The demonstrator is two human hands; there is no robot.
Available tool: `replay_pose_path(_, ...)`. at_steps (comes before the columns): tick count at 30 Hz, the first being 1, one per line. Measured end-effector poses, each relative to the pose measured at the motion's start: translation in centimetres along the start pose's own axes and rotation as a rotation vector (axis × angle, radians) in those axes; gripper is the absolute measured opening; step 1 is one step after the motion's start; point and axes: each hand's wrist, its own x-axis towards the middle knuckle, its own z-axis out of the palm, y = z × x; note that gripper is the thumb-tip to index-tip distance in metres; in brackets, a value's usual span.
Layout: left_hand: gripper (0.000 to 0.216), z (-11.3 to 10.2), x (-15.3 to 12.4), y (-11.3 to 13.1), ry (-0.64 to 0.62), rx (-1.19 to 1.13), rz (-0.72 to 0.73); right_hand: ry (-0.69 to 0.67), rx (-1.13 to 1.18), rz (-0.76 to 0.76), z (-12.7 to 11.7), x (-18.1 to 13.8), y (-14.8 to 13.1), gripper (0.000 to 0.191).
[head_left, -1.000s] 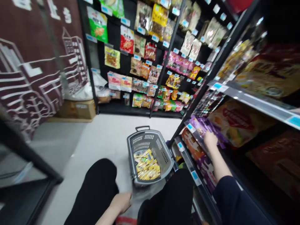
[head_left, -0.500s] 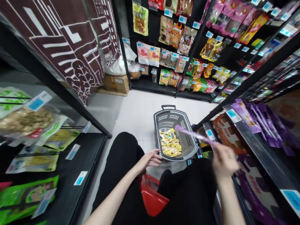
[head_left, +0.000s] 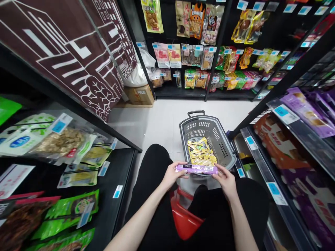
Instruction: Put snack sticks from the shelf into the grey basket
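Note:
A long purple snack packet (head_left: 196, 169) is stretched level between my two hands, just over the near rim of the basket. My left hand (head_left: 175, 174) pinches its left end, and my right hand (head_left: 225, 177) grips the right end. Beyond it stands the grey plastic shopping basket (head_left: 224, 148) on the floor, with its handle at the far side. Several yellow snack packets (head_left: 201, 153) lie in a pile on the left side of the basket. The near rim is partly hidden by the packet and my fingers.
Purple packets (head_left: 306, 111) lie on the right shelf, above brown and purple boxes (head_left: 274, 139). Bagged snacks (head_left: 62, 141) hang at the left shelf. A rack of snack bags (head_left: 192, 55) stands ahead. Between my knees is a red stool (head_left: 184, 216). A cardboard box (head_left: 140, 94) sits on the floor.
My right hand has carried the purple packet leftward from the right shelf side to in front of me. My left hand has left the basket rim and taken the packet's other end.

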Motion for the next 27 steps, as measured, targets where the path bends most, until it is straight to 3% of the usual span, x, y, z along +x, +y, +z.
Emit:
replay_pose_path(4, 0.037, 0.0, 0.1, 0.0, 0.059, 0.068, 0.010, -0.036, 0.017, 0.123, -0.4, 0.3, -0.3, 0.046)
replay_pose_path(11, 0.032, 0.0, 0.3, -0.2, 0.108, 0.150, 0.043, -0.009, -0.132, 0.006, -0.1, -0.6, -1.0, 0.042)
replay_pose_path(21, 0.032, 0.0, 0.1, -0.4, 0.128, 0.281, 0.109, 0.026, -0.256, -0.107, 0.4, -0.4, 0.2, 0.026)
replay_pose_path(24, 0.030, -0.1, 0.1, -0.1, 0.133, 0.377, 0.201, 0.003, -0.214, -0.078, 0.7, -0.2, 0.4, 0.025)
replay_pose_path(27, 0.027, -0.4, -0.1, 0.1, 0.036, 0.667, 0.386, -0.020, -0.189, -0.046, 0.6, -0.2, 0.4, 0.025)
